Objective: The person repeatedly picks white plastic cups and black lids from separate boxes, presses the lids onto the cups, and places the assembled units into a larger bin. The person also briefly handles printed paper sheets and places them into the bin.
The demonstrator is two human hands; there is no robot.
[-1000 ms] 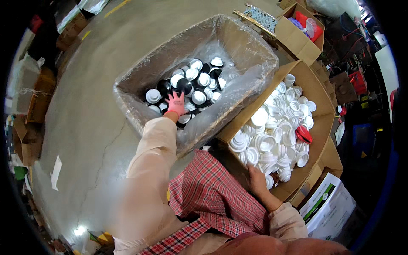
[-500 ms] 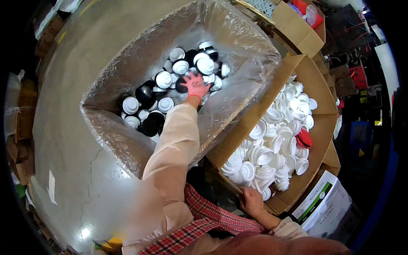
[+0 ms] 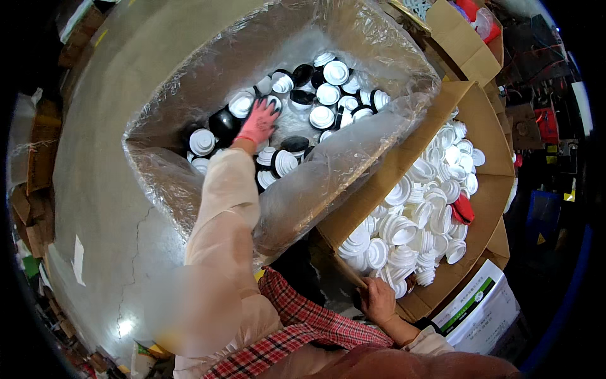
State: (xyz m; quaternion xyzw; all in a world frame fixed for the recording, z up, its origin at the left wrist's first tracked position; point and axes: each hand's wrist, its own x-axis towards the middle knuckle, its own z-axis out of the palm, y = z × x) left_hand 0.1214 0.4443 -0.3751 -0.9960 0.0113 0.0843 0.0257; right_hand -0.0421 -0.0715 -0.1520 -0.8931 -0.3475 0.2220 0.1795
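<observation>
In the head view, the left hand (image 3: 257, 124), in a pink glove with dark tips, reaches palm down into a large box (image 3: 183, 104) lined with clear plastic; its fingers (image 3: 271, 111) are spread and nearly straight over the contents, and whether they have hold of anything beneath the palm I cannot tell. The black and white round pieces (image 3: 321, 117) lie loosely all about these fingers, most of them to the right and farther off: a white stepped disc (image 3: 242, 105) sits just left of the fingertips, a glossy black dome (image 3: 223, 126) is close by to the left of the hand, and more pieces lie nearer the wearer, to the right of the wrist. The bare right hand (image 3: 380, 303) has its fingers curled closed on the near edge of a brown carton (image 3: 489, 155), beside its corner. A heap of white lids (image 3: 416, 215) fills much of that carton, beginning right by the right fingers and stretching away beyond them, with a red item (image 3: 463, 210) on top, farther off and to the right. To the right of the right hand is a white package (image 3: 473, 307) with a green band; to its left hangs a red plaid cloth (image 3: 287, 300). Concrete floor (image 3: 95, 170) shows well to the left of the left fingers.
</observation>
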